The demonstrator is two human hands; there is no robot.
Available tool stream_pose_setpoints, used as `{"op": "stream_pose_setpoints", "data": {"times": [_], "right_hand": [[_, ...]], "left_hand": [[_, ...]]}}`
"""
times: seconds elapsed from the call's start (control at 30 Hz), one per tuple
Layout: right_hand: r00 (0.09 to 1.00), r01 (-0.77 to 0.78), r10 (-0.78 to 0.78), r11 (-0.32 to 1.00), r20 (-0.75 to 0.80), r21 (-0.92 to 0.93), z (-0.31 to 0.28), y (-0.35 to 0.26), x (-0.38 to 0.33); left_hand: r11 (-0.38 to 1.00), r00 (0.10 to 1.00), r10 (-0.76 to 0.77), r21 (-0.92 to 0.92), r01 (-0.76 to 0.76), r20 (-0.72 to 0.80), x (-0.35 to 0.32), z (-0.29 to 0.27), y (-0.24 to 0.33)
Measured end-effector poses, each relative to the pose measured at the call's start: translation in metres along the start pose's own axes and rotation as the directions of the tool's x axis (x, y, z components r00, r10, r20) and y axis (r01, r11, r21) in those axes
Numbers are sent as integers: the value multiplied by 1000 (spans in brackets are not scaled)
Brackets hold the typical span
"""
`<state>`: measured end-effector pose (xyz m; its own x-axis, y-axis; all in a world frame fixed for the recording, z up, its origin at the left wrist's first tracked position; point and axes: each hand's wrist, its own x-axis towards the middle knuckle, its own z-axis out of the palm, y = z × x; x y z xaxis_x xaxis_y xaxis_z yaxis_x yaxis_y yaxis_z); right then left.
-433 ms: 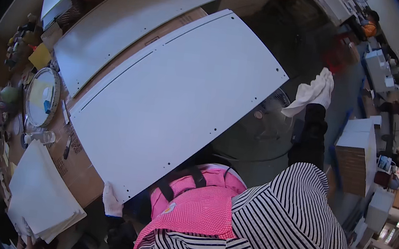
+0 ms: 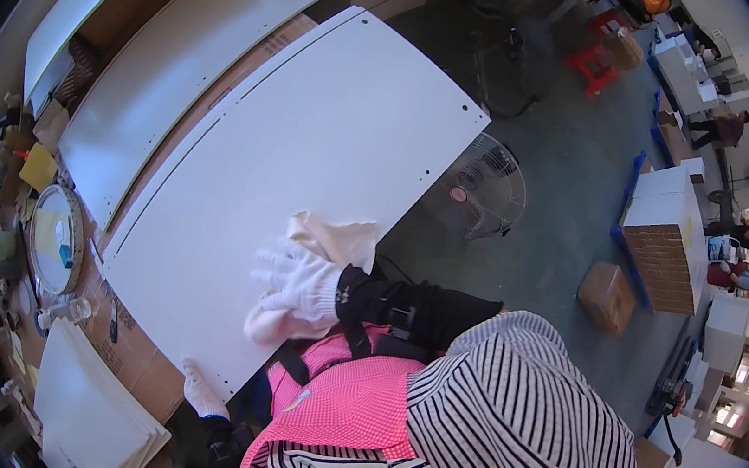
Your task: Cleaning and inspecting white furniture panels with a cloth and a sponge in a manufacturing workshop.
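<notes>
A large white panel (image 2: pixel 280 166) with small holes along its edges lies tilted across the view in front of me. On its near part rests my right hand (image 2: pixel 300 292) in a white knitted glove, slightly blurred, pressing a cream cloth (image 2: pixel 337 237) against the surface. The cloth bunches out past the hand, and part of it is hidden underneath. At the panel's near left corner is my left hand (image 2: pixel 203 393), also gloved, closed at the edge; some of its fingers are out of sight.
Another white panel (image 2: pixel 189 71) lies beyond this one. A stack of white sheets (image 2: pixel 93 396), a round rimmed tray (image 2: pixel 56 242) and a knife (image 2: pixel 113 322) are at left. A fan (image 2: pixel 487 192), a carton (image 2: pixel 607 297) and a red stool (image 2: pixel 596 65) stand right. People work farther off.
My right hand has swung left from above the floor onto the panel, carrying the cloth. The view has shifted, showing more floor. Another person's hands at the sheet stack no longer show.
</notes>
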<state>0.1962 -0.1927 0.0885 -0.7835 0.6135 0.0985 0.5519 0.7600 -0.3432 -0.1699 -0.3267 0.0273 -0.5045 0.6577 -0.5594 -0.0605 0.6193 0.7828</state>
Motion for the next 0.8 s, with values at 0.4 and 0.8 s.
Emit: {"op": "stream_pose_setpoints", "data": {"times": [0.4,0.8], "right_hand": [[532,-798,753,599,-386,68,-58,166,-122],[123,-986,981,138,-150,95,-123,209,-147]], "left_hand": [[904,848,-161,-270,332,505,83,200,-16],[818,497,-133,-188,543,858,104,342,-23]]}}
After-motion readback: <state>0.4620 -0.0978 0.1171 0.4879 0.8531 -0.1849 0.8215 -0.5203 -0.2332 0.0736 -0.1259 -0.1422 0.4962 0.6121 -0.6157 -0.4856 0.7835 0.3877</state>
